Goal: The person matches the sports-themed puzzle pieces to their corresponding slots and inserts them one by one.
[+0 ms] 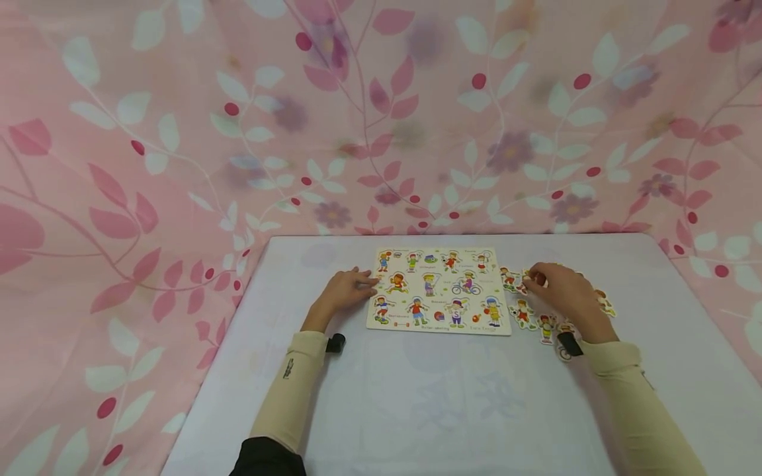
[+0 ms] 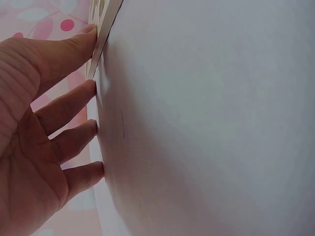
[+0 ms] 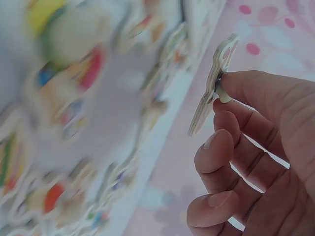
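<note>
A cream wooden puzzle board (image 1: pixel 413 285) printed with small sports figures lies on the white table. My left hand (image 1: pixel 344 292) is at its left side; in the left wrist view the thumb rests at the board's edge (image 2: pixel 107 30) and the other fingertips touch the tabletop, fingers spread. To the right of the board, my right hand (image 1: pixel 568 294) pinches a thin wooden puzzle piece (image 3: pixel 212 88) between thumb and index finger. It shows nearly edge-on in the right wrist view, raised above the table, its printed face mostly hidden. The other right fingers curl loosely below it.
Several loose figure-shaped pieces (image 1: pixel 524 315) lie right of the board, under and around my right hand, some partly covered by it. The white-covered table (image 1: pixel 417 403) reaches back to a pink floral curtain (image 1: pixel 417 132).
</note>
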Tool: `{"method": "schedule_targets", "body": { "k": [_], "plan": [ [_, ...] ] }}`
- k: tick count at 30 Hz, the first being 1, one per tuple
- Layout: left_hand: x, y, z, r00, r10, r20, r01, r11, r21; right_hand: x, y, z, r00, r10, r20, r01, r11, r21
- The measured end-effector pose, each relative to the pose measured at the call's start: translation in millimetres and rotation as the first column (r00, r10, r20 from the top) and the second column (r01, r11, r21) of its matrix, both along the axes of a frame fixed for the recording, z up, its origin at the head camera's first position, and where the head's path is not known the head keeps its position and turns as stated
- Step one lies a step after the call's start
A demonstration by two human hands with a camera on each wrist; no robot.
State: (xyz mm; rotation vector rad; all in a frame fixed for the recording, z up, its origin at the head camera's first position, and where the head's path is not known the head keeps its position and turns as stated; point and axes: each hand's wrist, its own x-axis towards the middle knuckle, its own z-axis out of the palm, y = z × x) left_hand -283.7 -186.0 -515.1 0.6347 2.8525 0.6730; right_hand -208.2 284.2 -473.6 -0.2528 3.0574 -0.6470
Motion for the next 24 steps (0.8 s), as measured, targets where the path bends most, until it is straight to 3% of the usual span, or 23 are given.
{"method": "schedule_targets", "body": {
  "k": [6, 12, 24],
  "plan": [
    [0.1, 0.3, 0.7, 1.0, 0.009, 0.002, -0.009, 1.0, 0.007, -10.6, -24, 5.0, 0.999, 0.038, -0.037, -0.038, 0.999, -0.013],
    [0.0, -0.1, -0.2, 1.0, 0.003, 0.016, -0.003, 1.0, -0.007, -20.7, -49, 8.9, 0.998, 0.067, -0.021, -0.067, 0.997, -0.025],
    [1.7, -0.1, 1.4, 1.0, 0.009, 0.016, -0.009, 1.0, 0.003, -48.3, -106, 7.0, 0.988, 0.147, -0.037, -0.149, 0.988, -0.05]
  ]
}}
